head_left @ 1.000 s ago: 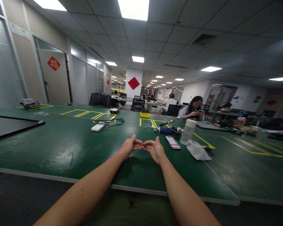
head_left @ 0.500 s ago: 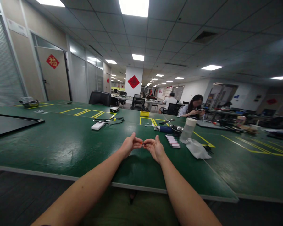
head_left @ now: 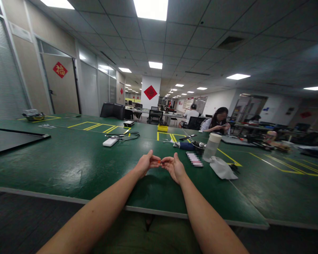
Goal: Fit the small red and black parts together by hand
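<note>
Head view, frame centre: left hand (head_left: pixel 145 164) and right hand (head_left: pixel 175 168), both grips pinched on a tiny orange piece (head_left: pixel 160 162) over the green tabletop (head_left: pixel 69 165). If either fingertip slackens, it could slip and roll away.

I see a dark green counter (head_left: pixel 69 162) marked with yellow outlined boxes. The tiny piece (head_left: pixel 160 162) is orange-red. The cloth (head_left: pixel 222 168) is white, the small box (head_left: pixel 162 128) yellow, the diamond sign (head_left: pixel 150 92) red, its pillar (head_left: pixel 147 106) white.
</note>
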`<state>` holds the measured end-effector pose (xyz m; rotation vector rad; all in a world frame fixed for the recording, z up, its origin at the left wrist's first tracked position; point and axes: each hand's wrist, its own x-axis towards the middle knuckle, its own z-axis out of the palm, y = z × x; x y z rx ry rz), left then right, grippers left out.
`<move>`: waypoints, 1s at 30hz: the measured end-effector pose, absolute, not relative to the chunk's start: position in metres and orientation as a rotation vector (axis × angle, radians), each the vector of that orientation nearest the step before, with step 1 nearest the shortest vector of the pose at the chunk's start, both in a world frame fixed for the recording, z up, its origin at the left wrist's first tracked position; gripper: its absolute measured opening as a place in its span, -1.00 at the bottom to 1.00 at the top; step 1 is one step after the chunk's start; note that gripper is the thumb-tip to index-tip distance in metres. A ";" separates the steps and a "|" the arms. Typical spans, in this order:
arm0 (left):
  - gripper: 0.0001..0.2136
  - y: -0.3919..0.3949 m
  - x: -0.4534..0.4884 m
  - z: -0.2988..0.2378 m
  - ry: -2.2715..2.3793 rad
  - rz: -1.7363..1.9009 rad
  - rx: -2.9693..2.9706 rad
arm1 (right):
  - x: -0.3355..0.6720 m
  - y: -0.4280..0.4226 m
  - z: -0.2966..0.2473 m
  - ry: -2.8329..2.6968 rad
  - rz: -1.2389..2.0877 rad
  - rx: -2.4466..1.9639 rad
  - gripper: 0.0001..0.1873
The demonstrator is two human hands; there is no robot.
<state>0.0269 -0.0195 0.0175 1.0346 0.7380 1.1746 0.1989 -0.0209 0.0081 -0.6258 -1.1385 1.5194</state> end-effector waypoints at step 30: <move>-0.45 -0.019 0.027 0.016 0.719 1.177 1.054 | 0.199 -0.020 0.008 -1.146 1.516 -0.619 -0.35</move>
